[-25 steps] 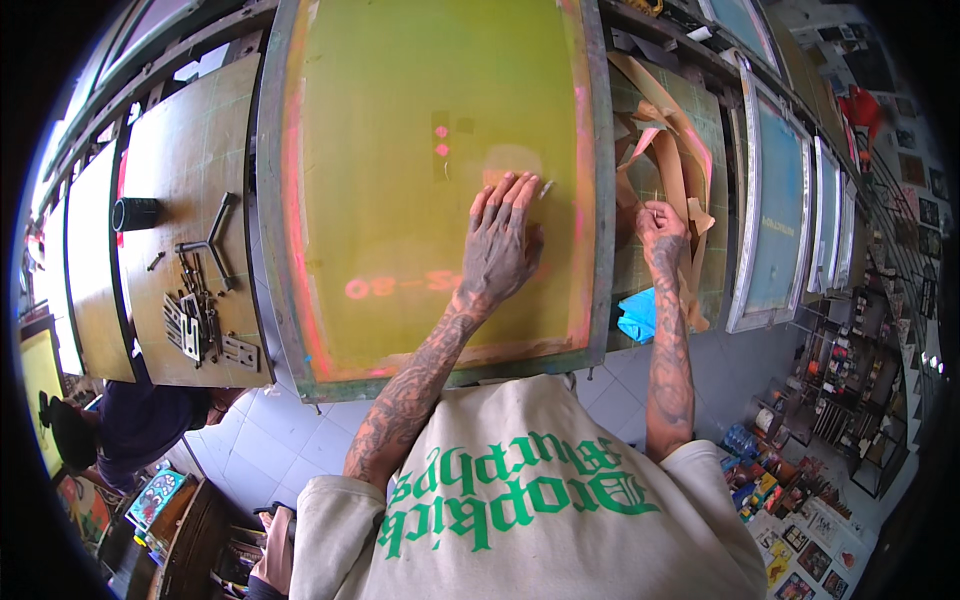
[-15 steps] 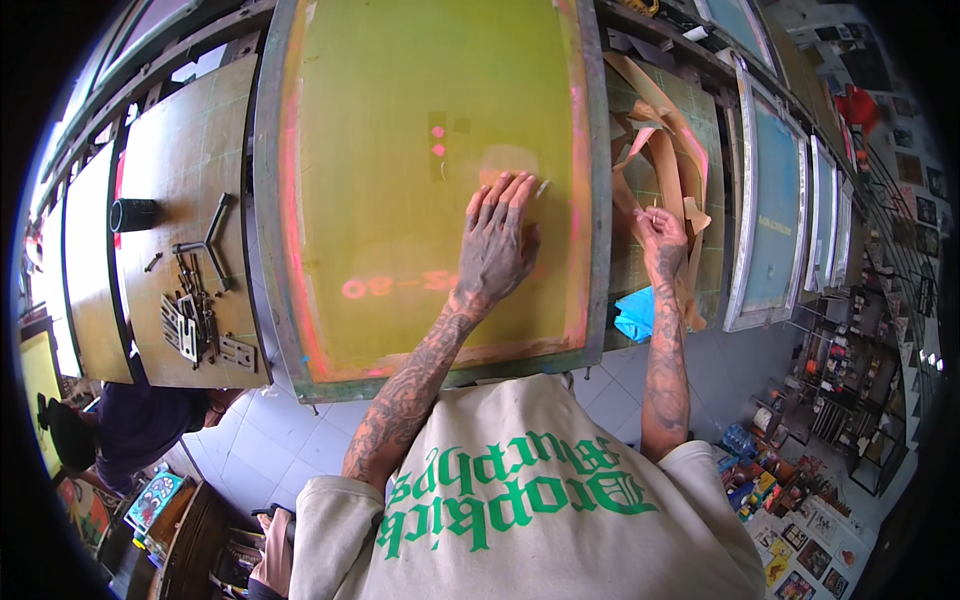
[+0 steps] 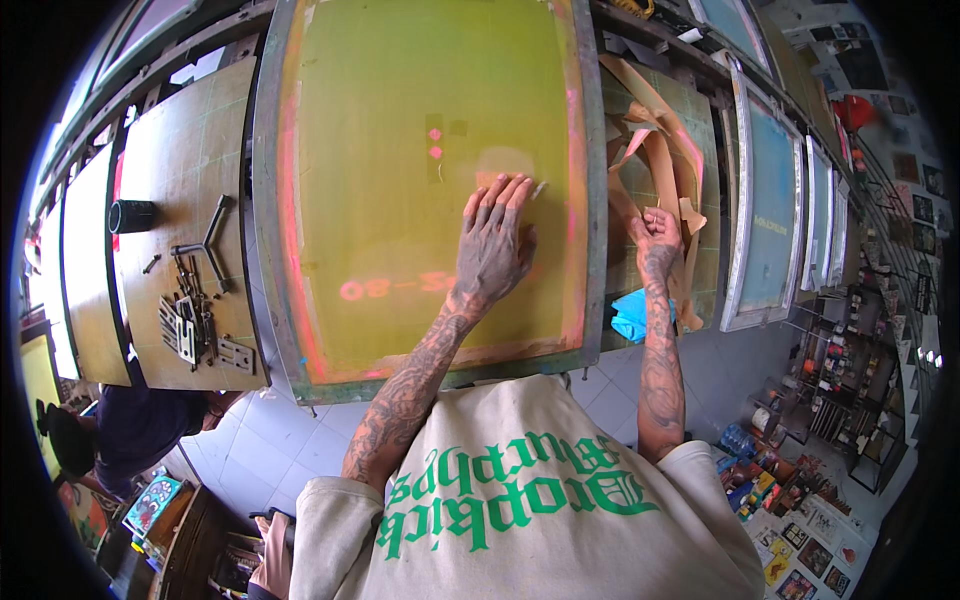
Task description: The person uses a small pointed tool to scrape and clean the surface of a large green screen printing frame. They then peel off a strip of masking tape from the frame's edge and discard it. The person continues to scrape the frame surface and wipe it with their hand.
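A large yellow-green screen-printing screen (image 3: 400,260) fills the middle, its edges stained pink and taped. My left hand (image 3: 492,240) lies flat on its mesh, fingers stretched out over the lower edge of a pale patch (image 3: 505,160). Close to those fingertips is a short whitish sliver (image 3: 540,189). Right of the frame, my right hand (image 3: 658,242) is closed in a pinch above crumpled strips of brown tape (image 3: 660,165). Something tiny and pale shows at its fingertips, too small to name. A bright blue cloth or wrapper (image 3: 631,318) sits just below that hand.
On the board at left lie a black cylinder (image 3: 132,216), a dark three-armed wrench (image 3: 215,245) and several metal brackets and bolts (image 3: 187,325). More framed screens (image 3: 765,210) stand at right. Another person (image 3: 145,435) is at lower left.
My right hand has shifted slightly left and its fingers are curled a little more. My left hand stays in the same place on the screen.
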{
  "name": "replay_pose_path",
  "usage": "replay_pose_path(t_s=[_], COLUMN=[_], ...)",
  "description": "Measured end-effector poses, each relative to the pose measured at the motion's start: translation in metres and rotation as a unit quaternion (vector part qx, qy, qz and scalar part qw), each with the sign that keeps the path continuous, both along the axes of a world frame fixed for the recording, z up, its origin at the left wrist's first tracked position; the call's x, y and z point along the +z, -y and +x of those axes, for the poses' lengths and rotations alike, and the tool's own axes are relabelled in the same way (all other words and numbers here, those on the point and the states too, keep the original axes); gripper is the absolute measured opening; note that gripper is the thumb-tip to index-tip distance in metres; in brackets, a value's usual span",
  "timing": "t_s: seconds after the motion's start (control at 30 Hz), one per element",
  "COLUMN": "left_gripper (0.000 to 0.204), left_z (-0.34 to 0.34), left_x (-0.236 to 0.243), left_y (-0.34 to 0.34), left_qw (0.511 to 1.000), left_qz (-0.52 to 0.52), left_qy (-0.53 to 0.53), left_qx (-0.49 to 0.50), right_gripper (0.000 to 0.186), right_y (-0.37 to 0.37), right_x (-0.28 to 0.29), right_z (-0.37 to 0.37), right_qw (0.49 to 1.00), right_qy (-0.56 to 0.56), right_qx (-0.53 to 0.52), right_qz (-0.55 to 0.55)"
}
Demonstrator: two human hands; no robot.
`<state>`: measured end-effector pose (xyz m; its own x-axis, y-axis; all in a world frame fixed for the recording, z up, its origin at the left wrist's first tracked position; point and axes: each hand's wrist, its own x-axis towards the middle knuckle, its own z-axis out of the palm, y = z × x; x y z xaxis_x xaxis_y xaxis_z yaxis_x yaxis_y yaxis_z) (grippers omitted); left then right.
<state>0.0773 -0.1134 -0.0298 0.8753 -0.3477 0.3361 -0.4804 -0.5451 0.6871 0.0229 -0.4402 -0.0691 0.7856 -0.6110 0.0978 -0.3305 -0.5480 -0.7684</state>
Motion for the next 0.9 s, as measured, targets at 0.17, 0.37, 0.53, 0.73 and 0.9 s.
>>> replay_pose_path(t_s=[0.17,0.37,0.53,0.73,0.9], left_gripper=[0.069,0.072,0.078,0.086,0.087], left_z=[0.0,0.0,-0.001,-0.002,-0.002], left_x=[-0.001,-0.001,0.002,-0.002,-0.006], left_y=[0.0,0.001,-0.001,-0.001,0.002], left_qw=[1.0,1.0,1.0,1.0,0.999], left_qz=[0.001,-0.008,-0.016,-0.026,-0.038], left_qy=[0.001,0.0,-0.008,-0.007,-0.009], left_qx=[-0.003,-0.003,-0.003,-0.001,0.005], right_gripper=[0.023,0.018,0.016,0.024,0.022], right_y=[0.007,-0.013,-0.064,-0.148,-0.153], right_x=[-0.002,0.029,0.072,0.091,0.063], right_z=[-0.002,-0.001,0.015,0.031,0.056], right_qw=[0.996,0.997,0.995,0.967,0.936], right_qy=[0.049,0.059,0.08,0.008,0.069], right_qx=[0.021,0.014,0.062,0.236,0.314], right_qz=[0.068,0.046,-0.004,-0.094,-0.144])
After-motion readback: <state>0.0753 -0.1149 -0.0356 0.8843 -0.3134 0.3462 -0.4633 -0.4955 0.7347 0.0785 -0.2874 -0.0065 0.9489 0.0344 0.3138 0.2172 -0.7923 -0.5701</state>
